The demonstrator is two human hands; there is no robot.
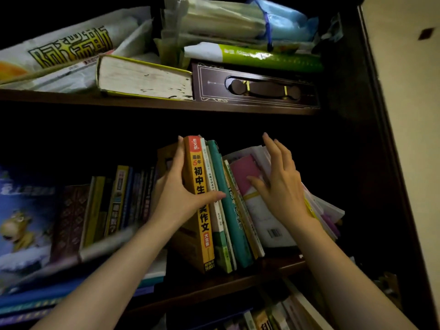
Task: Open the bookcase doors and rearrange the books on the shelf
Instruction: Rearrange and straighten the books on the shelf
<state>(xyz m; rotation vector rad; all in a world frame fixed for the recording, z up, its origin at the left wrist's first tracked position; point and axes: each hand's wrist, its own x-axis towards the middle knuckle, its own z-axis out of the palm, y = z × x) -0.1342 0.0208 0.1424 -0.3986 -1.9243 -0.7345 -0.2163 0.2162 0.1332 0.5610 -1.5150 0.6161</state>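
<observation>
On the middle shelf (238,279) a thick orange book (202,222) stands upright beside a thin white book and a teal book (228,210). My left hand (181,194) grips the orange book, fingers along its left side and thumb across the spines. To the right, a stack of thin pink and white booklets (259,210) leans to the right. My right hand (278,179) rests on that stack with straight fingers, thumb on the pink cover. The open bookcase door (404,139) stands at the far right.
A row of dark upright books (114,206) and a blue picture book (23,222) fill the shelf's left part. The upper shelf holds a thick lying book (142,78), a dark decorated box (254,88) and plastic-wrapped bundles (214,22). More books (273,315) sit on the shelf below.
</observation>
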